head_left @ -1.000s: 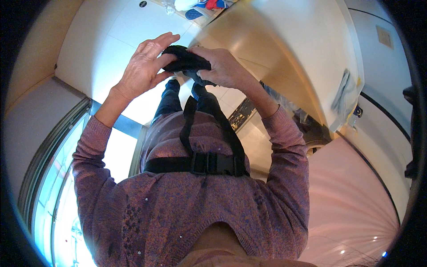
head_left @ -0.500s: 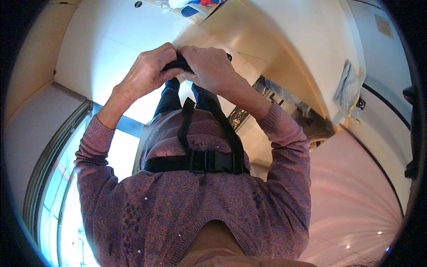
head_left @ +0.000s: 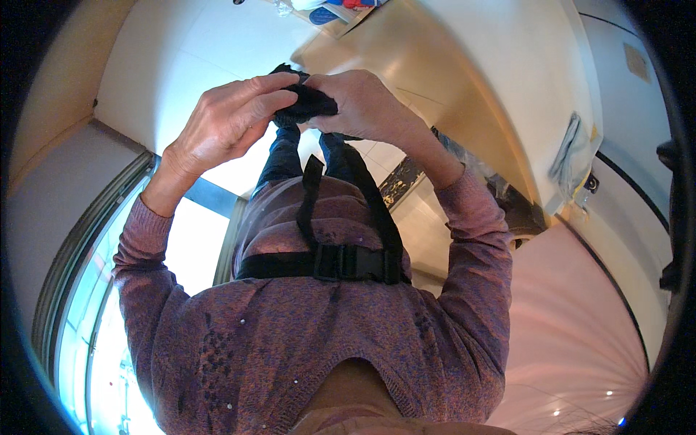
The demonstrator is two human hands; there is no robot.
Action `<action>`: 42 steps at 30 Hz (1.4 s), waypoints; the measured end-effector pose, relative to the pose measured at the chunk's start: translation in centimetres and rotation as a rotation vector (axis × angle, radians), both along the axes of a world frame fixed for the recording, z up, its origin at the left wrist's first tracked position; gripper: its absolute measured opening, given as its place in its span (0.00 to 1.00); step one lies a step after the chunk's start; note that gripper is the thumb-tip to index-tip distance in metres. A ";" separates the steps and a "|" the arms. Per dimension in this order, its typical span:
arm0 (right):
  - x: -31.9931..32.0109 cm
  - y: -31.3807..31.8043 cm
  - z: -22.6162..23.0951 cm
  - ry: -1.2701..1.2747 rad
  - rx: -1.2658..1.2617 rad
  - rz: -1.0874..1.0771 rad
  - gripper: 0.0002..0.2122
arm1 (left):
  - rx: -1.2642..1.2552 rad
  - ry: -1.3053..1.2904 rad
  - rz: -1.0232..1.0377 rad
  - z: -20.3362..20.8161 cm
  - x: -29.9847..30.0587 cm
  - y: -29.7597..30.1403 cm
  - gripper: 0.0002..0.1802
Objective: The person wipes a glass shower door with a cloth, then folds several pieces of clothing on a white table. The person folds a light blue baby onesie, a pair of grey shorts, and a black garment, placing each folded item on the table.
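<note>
A bunched piece of black cloth (head_left: 313, 104), soft and knitted-looking like a sock, is held up in front of my body, above my legs. My right hand (head_left: 366, 101) closes on it from the right, fingers and thumb gripping its edge. On the other side, my left hand (head_left: 235, 112) has its fingers stretched out and a little apart, their tips against the cloth. Part of the cloth sticks up past the left fingertips, and some of its shape is hidden behind the fingers.
A black strap with a buckle (head_left: 353, 262) crosses my waist over the purple sweater. To the right, a pale blue cloth (head_left: 570, 148) hangs by a light curved surface. Blue and red items (head_left: 335, 13) lie at the top. A bright window (head_left: 94, 326) is at lower left.
My left hand has loosened from its grip, its fingers straightening and drawing slightly left. More of the black cloth shows, bunched in my right hand, which has shifted a little to the right.
</note>
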State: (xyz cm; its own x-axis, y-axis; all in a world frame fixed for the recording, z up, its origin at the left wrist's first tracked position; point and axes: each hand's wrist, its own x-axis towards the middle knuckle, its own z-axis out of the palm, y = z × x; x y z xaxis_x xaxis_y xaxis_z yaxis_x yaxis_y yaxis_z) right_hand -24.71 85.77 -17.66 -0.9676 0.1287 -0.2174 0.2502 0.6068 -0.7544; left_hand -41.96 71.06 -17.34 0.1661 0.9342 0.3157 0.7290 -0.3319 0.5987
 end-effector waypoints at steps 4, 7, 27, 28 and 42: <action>-0.2 0.7 0.2 -0.018 -0.036 0.025 0.20 | 0.045 0.112 -0.057 0.1 -0.5 0.5 0.15; -0.4 1.1 0.3 -0.076 -0.094 0.054 0.21 | 0.088 0.170 -0.085 0.2 -0.8 1.0 0.14; 0.1 0.4 -1.2 0.014 -0.015 0.005 0.19 | -0.246 -0.276 0.068 -1.4 -1.1 1.7 0.27; 0.1 0.2 -1.0 0.010 -0.031 -0.006 0.19 | -0.265 -0.341 0.108 -1.2 -1.1 1.5 0.30; -0.2 0.6 1.0 -0.032 0.018 -0.104 0.16 | -0.426 -0.346 0.198 0.0 0.1 2.4 0.15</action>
